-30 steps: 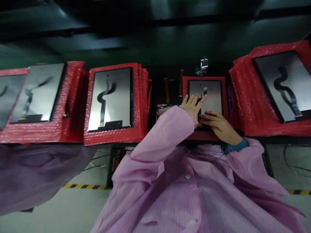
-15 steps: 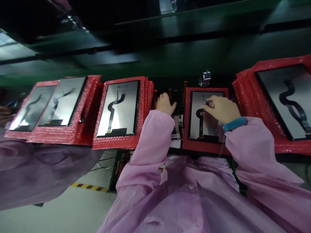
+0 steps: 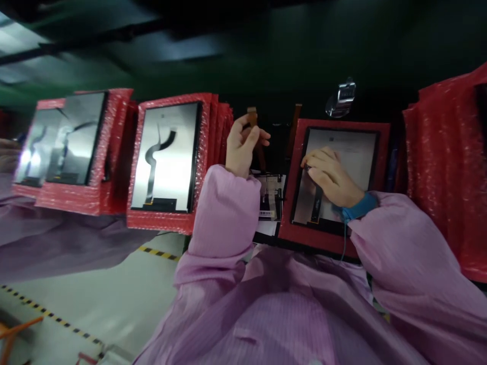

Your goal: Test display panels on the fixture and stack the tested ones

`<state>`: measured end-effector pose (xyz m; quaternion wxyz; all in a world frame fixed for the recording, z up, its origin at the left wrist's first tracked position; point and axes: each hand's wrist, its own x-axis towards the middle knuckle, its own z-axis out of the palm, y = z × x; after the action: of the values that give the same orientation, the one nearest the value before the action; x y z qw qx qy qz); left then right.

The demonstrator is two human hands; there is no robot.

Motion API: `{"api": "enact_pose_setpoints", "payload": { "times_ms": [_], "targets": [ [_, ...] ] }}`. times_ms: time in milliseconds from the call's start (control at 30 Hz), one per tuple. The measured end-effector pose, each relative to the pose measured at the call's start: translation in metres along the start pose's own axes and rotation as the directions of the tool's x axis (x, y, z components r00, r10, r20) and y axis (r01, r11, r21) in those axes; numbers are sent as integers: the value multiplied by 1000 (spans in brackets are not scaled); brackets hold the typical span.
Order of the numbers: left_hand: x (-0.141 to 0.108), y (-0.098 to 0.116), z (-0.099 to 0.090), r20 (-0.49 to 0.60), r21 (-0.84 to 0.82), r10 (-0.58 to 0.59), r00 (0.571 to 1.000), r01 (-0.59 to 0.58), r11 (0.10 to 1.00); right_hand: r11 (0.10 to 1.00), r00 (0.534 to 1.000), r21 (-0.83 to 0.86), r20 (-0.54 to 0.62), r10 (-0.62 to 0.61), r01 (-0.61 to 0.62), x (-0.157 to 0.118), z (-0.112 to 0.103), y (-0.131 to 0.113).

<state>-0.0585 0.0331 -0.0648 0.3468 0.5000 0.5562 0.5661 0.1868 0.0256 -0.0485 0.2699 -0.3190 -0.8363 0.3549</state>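
My left hand [image 3: 241, 147] is raised beside the dark gap, its thumb and fingers closed round a brown flex cable [image 3: 252, 118] with a pale end. My right hand [image 3: 331, 175] lies over a display panel [image 3: 350, 147] that rests on a red foam sheet [image 3: 291, 230]. Its thumb and fingers pinch the upper end of the panel's black ribbon cable [image 3: 316, 203], at the panel's left side. Between my hands, partly hidden by the left sleeve, sits an opened device [image 3: 272, 195] with labels and dark parts.
Left of me stand red bubble-wrap bags [image 3: 142, 220] stacked with a display panel [image 3: 171, 152] on top. More red bags [image 3: 437, 167] stand at the right. A shiny metal piece [image 3: 344, 99] lies behind the foam sheet. A co-worker's sleeve [image 3: 68, 243] reaches in at far left.
My left hand has risen and now pinches the brown flex cable. My right hand has shifted to the panel's left side with the ribbon cable's end. The view has turned slightly.
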Motion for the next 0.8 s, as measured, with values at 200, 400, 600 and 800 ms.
{"api": "enact_pose_setpoints", "payload": {
  "times_ms": [200,400,600,800],
  "targets": [
    [-7,18,10,79,-37,130,988,-127,991,999,993,39,119,1,-6,5,-2,1],
    [-21,41,10,484,53,112,868,-157,986,992,988,123,148,-38,20,8,-2,3],
    [-27,51,9,675,202,177,717,-409,890,963,994,268,92,-62,35,7,-4,1],
    [-26,45,12,734,316,166,658,-548,774,970,999,241,27,-40,33,5,-1,-1]
  ]
}}
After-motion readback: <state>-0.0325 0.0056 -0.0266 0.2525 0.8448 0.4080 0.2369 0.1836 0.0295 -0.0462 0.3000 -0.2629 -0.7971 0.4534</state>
